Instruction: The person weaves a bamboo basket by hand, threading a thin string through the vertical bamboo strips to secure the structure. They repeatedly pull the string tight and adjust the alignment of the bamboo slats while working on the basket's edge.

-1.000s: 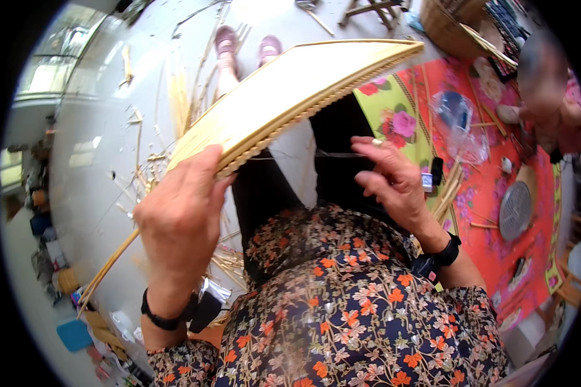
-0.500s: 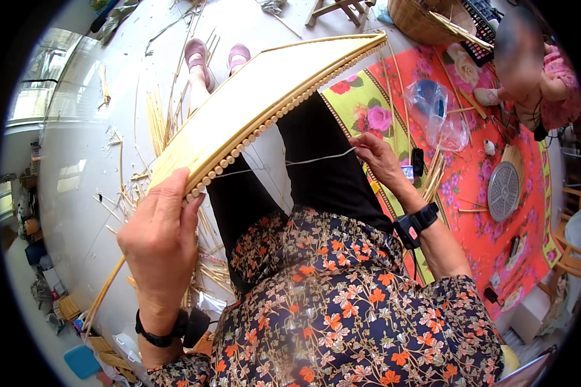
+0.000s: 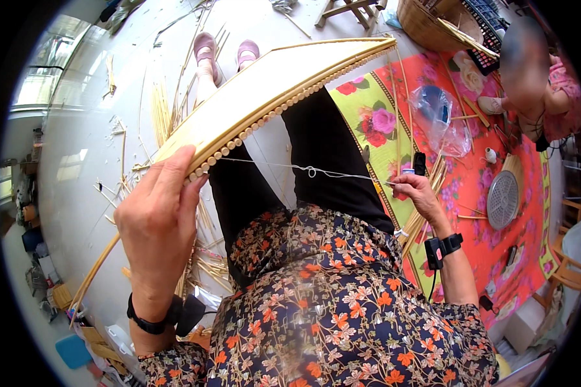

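Observation:
My left hand point(image 3: 158, 209) grips the near left corner of a pale yellow panel of straw-like stalks point(image 3: 258, 97), thumb below and fingers on top. The panel slants up to the far right, its round cut stalk ends lined up along the near edge. From beneath that edge runs a white thread point(image 3: 348, 175), stretched across my lap with a small loop in its middle. The other end is pinched between the thumb and fingers of my right hand point(image 3: 419, 193); whether a needle is there too is too small to tell.
Loose stalks point(image 3: 161, 113) lie on the pale floor to the left. At right, a red flowered mat point(image 3: 478, 238) holds a grey perforated disc point(image 3: 503, 199), a clear plastic bag point(image 3: 455, 132) and more stalks. A woven basket point(image 3: 426, 26) and a seated person point(image 3: 555, 97) are at the far right.
My right hand has moved right and toward me, drawing the thread out longer; a small loop now shows in it. My left hand still holds the panel, which has shifted slightly.

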`<move>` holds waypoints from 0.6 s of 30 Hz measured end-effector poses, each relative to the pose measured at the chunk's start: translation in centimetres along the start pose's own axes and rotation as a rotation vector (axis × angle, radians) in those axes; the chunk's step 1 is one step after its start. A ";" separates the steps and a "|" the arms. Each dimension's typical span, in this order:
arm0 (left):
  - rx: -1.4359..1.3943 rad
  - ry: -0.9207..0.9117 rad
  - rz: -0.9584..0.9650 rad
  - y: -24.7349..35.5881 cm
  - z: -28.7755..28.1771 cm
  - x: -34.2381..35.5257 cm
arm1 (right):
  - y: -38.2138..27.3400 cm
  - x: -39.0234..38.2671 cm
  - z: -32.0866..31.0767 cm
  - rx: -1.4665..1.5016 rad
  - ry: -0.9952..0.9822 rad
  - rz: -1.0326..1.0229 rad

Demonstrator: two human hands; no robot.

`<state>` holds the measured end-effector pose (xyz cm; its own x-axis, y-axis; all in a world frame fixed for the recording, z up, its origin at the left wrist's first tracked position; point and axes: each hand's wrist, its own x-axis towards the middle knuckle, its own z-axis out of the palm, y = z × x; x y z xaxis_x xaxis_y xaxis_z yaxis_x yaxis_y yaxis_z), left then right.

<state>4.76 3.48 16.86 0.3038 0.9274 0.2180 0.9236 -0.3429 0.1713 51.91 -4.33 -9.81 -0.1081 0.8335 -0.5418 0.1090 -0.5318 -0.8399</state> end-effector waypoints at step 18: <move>-0.045 0.004 -0.021 -0.6 0.6 0.8 | 7.9 2.9 -2.9 1.102 0.363 0.139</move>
<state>4.56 4.56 16.35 0.2833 0.9341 0.2173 0.9183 -0.3295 0.2193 55.36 -5.69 -17.93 0.1457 0.6567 -0.7400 -0.8380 -0.3156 -0.4451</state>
